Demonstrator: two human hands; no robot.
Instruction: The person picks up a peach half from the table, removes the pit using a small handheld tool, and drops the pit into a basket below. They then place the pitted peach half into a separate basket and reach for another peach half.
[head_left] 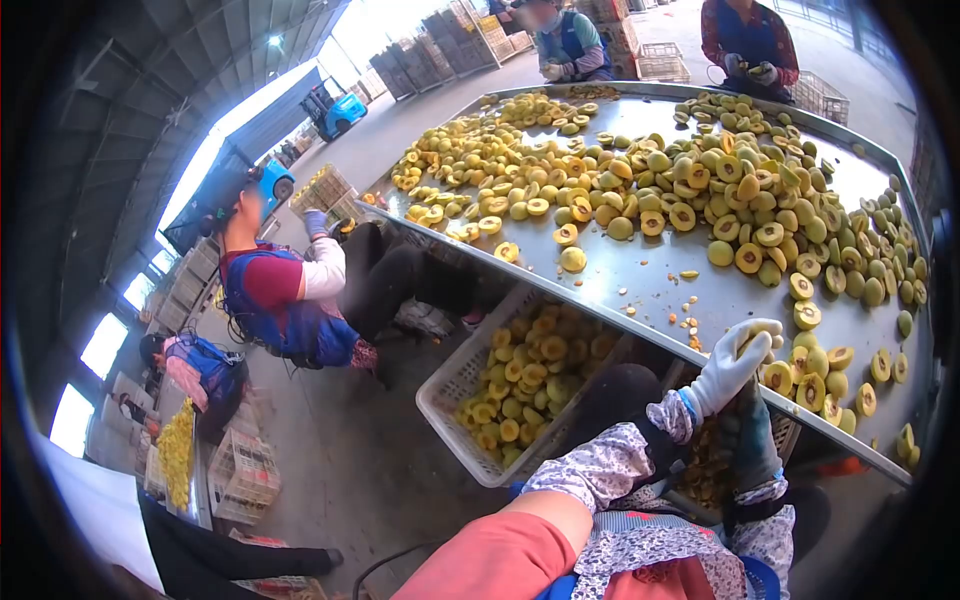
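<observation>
My left hand (728,368), in a white glove with yellow-stained fingertips, is raised at the near edge of the metal table (600,290). Its fingers curl around a yellow-green fruit half, which is mostly hidden. Close below it is my right hand (752,435) in a dark teal glove; its fingers look closed, and what they hold is hidden. Halved yellow-green fruit (808,316) with brown pit hollows lies just beyond my hands. Small seeds and orange scraps (690,322) are scattered on the metal to the left.
A white crate (436,405) of fruit halves stands under the table's edge. A seated co-worker (285,290) is to the left, and two people (575,45) stand across the table. Stacked crates (430,50) and a blue forklift (335,110) are farther back.
</observation>
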